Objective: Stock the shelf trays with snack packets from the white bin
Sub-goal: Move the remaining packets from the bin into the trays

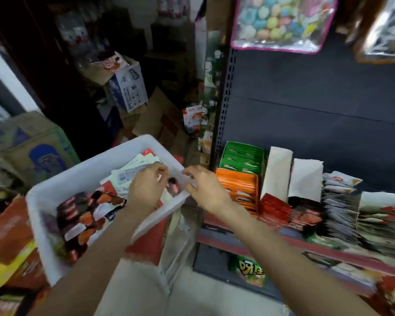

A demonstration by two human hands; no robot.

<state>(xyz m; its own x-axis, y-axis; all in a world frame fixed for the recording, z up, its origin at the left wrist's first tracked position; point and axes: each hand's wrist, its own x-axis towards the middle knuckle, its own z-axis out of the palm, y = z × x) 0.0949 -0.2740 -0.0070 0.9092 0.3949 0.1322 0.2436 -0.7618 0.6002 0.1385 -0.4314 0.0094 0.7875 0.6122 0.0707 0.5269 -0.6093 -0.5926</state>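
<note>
Cluttered stockroom, boxes everywhere: left hand [147, 185] digs into the white bin [87, 176], fingers curled among the packets [82, 213], what it grips unclear. Right hand [204, 190] pinches the bin's rim, beside the shelf trays [239, 176] of orange and green packs.

Hands: two, bare left hand [147, 187] and bare right hand [205, 190]
White plastic bin [82, 176]: one, at 9 o'clock
Green cardboard tray [242, 157]: one
Orange cardboard tray [238, 188]: one
Green chip bag [249, 270]: one, at 6 o'clock
</note>
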